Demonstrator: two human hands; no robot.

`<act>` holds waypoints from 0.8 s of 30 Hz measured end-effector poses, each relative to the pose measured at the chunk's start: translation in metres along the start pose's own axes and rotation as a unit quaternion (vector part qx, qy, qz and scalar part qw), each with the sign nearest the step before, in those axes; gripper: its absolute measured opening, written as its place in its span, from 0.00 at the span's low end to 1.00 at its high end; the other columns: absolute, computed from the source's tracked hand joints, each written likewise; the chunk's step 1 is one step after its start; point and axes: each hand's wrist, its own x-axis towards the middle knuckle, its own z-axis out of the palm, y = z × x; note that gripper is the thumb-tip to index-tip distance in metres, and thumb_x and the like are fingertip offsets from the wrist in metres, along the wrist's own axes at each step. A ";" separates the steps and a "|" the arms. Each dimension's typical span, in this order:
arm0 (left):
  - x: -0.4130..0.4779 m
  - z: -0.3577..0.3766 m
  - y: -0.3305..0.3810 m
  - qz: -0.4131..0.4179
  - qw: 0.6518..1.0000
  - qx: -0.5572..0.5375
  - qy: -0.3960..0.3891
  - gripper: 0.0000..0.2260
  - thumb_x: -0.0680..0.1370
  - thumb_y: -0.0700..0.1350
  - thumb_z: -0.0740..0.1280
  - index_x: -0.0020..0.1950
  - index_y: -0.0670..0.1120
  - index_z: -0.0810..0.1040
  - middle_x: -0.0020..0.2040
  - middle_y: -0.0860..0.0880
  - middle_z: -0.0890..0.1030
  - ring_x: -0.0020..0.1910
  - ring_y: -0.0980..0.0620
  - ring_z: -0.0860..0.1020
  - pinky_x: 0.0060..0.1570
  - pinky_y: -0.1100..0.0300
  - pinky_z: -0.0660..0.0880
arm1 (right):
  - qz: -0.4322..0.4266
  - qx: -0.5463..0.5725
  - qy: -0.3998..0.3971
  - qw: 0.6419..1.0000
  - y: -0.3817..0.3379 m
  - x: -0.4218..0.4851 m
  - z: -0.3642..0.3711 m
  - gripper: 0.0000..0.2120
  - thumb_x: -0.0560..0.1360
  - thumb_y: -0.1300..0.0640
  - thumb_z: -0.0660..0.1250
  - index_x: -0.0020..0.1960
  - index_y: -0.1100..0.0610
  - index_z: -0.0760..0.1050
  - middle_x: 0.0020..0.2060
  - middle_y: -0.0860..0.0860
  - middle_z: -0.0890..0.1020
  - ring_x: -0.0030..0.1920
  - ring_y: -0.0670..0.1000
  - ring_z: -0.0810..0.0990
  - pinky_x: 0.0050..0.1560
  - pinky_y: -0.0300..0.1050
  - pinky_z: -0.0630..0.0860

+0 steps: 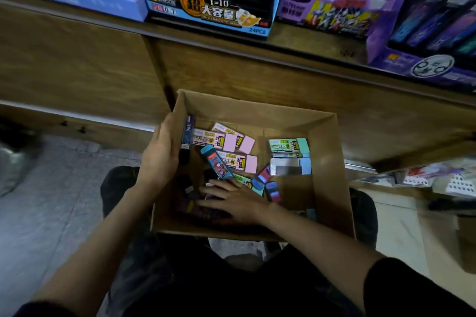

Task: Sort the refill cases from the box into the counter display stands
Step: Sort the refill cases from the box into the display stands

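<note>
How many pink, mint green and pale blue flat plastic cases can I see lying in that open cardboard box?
Pink flat plastic cases: 3
Mint green flat plastic cases: 2
Pale blue flat plastic case: 1
Total: 6, darker ones under the right hand not counted.

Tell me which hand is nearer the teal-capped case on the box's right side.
Right. The right hand lies in the box, down-left of the teal-capped case; the left hand is at the box's left wall, farther off.
</note>
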 end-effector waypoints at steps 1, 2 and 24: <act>0.000 0.000 -0.001 0.002 1.000 0.000 0.001 0.26 0.79 0.37 0.59 0.76 0.44 0.55 0.71 0.41 0.65 0.63 0.37 0.71 0.59 0.40 0.71 | 0.012 0.004 0.009 1.000 0.002 0.000 0.001 0.30 0.78 0.47 0.60 0.76 0.45 0.52 0.77 0.48 0.53 0.76 0.53 0.47 0.72 0.57 0.50; 0.000 0.001 -0.001 0.003 1.000 0.000 0.003 0.26 0.79 0.37 0.58 0.76 0.44 0.55 0.71 0.41 0.65 0.63 0.37 0.71 0.59 0.40 0.71 | 0.026 0.011 0.018 0.999 0.004 -0.001 0.002 0.32 0.77 0.46 0.62 0.76 0.45 0.52 0.77 0.47 0.53 0.76 0.53 0.48 0.72 0.56 0.50; -0.015 0.056 0.029 -0.064 0.993 0.082 -0.063 0.23 0.75 0.51 0.68 0.64 0.40 0.67 0.62 0.39 0.69 0.60 0.39 0.71 0.58 0.46 0.71 | 0.364 0.261 0.252 0.858 0.072 -0.038 -0.028 0.32 0.73 0.50 0.69 0.72 0.57 0.61 0.71 0.55 0.63 0.71 0.55 0.62 0.70 0.49 0.60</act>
